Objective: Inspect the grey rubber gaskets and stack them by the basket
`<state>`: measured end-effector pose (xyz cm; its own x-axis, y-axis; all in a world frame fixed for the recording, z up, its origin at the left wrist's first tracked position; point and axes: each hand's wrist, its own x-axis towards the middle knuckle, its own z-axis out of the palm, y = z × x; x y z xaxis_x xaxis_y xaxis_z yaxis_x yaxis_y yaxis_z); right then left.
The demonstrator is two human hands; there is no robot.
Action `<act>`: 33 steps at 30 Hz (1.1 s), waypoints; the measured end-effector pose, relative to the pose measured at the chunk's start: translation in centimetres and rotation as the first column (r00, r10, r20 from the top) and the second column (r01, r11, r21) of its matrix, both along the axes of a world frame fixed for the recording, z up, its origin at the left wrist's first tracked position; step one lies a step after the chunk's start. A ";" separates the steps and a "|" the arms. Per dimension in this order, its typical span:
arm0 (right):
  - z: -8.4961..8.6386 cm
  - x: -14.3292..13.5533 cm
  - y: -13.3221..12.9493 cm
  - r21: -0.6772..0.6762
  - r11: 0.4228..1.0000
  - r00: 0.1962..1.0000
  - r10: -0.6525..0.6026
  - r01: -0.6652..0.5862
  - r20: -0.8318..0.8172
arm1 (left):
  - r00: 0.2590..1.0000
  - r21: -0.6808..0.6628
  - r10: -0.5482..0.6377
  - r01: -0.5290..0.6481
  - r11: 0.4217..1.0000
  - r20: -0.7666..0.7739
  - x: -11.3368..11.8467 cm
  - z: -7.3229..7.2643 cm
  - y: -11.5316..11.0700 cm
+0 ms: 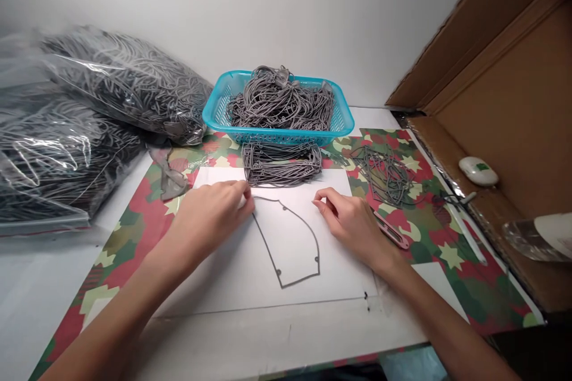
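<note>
A thin grey rubber gasket (pixel 268 248), a closed outline with small round tabs, lies flat on a white sheet (pixel 214 277). My left hand (pixel 218 208) is closed in a pinch at the gasket's upper left corner, covering that bit of it. To the right of the gasket and apart from it, my right hand (pixel 351 220) has thumb and fingertips drawn together over the sheet. Whether anything tiny is between those fingertips cannot be made out. Just beyond both hands lies a neat stack of grey gaskets (pixel 282 165).
A blue basket (pixel 210 116) heaped with gaskets stands behind the stack. Clear bags (pixel 120 83) of gaskets fill the left. At right lie a loose gasket pile (pixel 386 175), a slotted pinkish tool (pixel 393 233), a white pen-like stick (pixel 467 235) and a cardboard wall (pixel 500 71).
</note>
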<state>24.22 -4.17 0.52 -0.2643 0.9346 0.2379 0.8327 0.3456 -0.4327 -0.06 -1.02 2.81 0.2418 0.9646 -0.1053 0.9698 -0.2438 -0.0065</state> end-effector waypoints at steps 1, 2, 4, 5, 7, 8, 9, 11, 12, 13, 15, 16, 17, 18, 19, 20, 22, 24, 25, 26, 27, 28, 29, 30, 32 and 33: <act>0.0 0.0 0.0 0.030 1.000 1.000 -0.001 0.002 -0.028 | 0.999 0.014 0.046 -0.045 0.999 -0.023 -0.2 0.2 0.2; 0.0 0.0 -0.2 0.060 0.998 0.999 0.005 -0.002 -0.053 | 0.996 0.023 0.076 -0.075 0.997 -0.037 -0.3 0.3 0.4; 0.0 0.0 -1.0 0.110 0.992 0.993 0.071 -0.061 -0.092 | 0.995 0.060 0.099 -0.097 0.993 -0.027 -0.5 0.5 0.5; 0.0 0.0 -1.6 0.134 0.984 0.986 0.134 -0.120 -0.103 | 0.997 0.078 0.075 -0.076 0.994 0.011 -0.5 0.4 0.6; -0.1 -0.3 -3.0 0.168 0.949 0.955 0.283 -0.267 -0.083 | 0.992 0.099 -0.031 0.019 0.995 0.125 -0.3 0.1 0.6; -0.2 -0.5 -3.9 0.184 0.924 0.936 0.348 -0.334 -0.045 | 0.976 0.092 -0.102 0.086 0.992 0.195 -0.2 -0.2 0.6; -0.3 -0.7 -4.7 0.172 0.908 0.924 0.382 -0.381 0.026 | 0.962 0.086 -0.144 0.127 0.988 0.232 -0.2 -0.5 0.6; -0.5 -1.3 -6.2 0.143 0.908 0.916 0.374 -0.394 0.145 | 0.951 0.087 -0.170 0.152 0.984 0.259 0.0 -1.1 0.6; -0.7 -1.6 -6.8 0.143 0.911 0.914 0.360 -0.388 0.187 | 0.949 0.095 -0.170 0.149 0.984 0.266 0.1 -1.3 0.5; -0.8 -1.8 -7.2 0.145 0.913 0.912 0.346 -0.381 0.220 | 0.946 0.104 -0.168 0.144 0.984 0.277 0.1 -1.5 0.5; -1.2 -2.2 -7.7 0.153 0.915 0.905 0.325 -0.374 0.274 | 0.936 0.122 -0.165 0.133 0.984 0.310 0.2 -1.7 0.4; -1.4 -2.4 -7.8 0.154 0.914 0.900 0.319 -0.375 0.298 | 0.929 0.130 -0.164 0.127 0.983 0.333 0.3 -1.8 0.3; -1.5 -2.5 -7.7 0.156 0.914 0.895 0.314 -0.376 0.317 | 0.918 0.137 -0.165 0.122 0.983 0.361 0.4 -1.8 0.3; -1.5 -2.5 -7.5 0.158 0.913 0.894 0.311 -0.375 0.323 | 0.904 0.144 -0.165 0.117 0.983 0.394 0.4 -1.8 0.2; -1.4 -2.5 -7.3 0.162 0.915 0.899 0.307 -0.369 0.311 | 0.887 0.151 -0.164 0.108 0.983 0.432 0.4 -1.8 0.2; -1.2 -2.5 -6.9 0.160 0.919 0.910 0.308 -0.360 0.276 | 0.866 0.157 -0.158 0.094 0.983 0.474 0.4 -1.8 0.2; -0.4 -2.3 -6.2 0.135 0.931 0.938 0.323 -0.339 0.127 | 0.810 0.163 -0.135 0.049 0.985 0.570 0.3 -1.7 0.3; 1.1 -2.0 -5.5 0.072 0.941 0.937 0.337 -0.331 -0.096 | 0.731 0.140 -0.102 0.008 0.990 0.675 0.0 -1.6 0.5; 1.9 -1.9 -5.2 0.028 0.943 0.921 0.331 -0.332 -0.203 | 0.683 0.116 -0.083 -0.002 0.993 0.726 -0.2 -1.4 0.7; 2.7 -1.8 -4.8 -0.022 0.942 0.904 0.316 -0.336 -0.287 | 0.630 0.086 -0.063 -0.007 0.996 0.774 -0.3 -1.3 0.8; 3.4 -1.6 -4.5 -0.067 0.939 0.893 0.297 -0.337 -0.339 | 0.573 0.053 -0.039 -0.008 0.999 0.819 -0.4 -1.2 1.0; 4.0 -1.5 -4.1 -0.097 0.936 0.888 0.284 -0.338 -0.362 | 0.513 0.020 -0.012 -0.010 1.000 0.858 -0.5 -1.1 1.1; 4.4 -1.3 -3.7 -0.108 0.936 0.892 0.279 -0.336 -0.355 | 0.452 -0.013 0.018 -0.014 1.000 0.892 -0.6 -1.0 1.3; 4.6 -1.1 -3.2 -0.092 0.938 0.900 0.288 -0.333 -0.327 | 0.389 -0.044 0.049 -0.022 0.999 0.920 -0.6 -0.8 1.4; 4.5 -0.8 -2.1 0.005 0.941 0.920 0.333 -0.339 -0.204 | 0.263 -0.102 0.111 -0.047 0.994 0.958 -0.6 -0.7 1.6; 4.2 -0.6 -1.4 0.075 0.933 0.928 0.358 -0.352 -0.106 | 0.204 -0.128 0.138 -0.060 0.990 0.969 -0.6 -0.6 1.6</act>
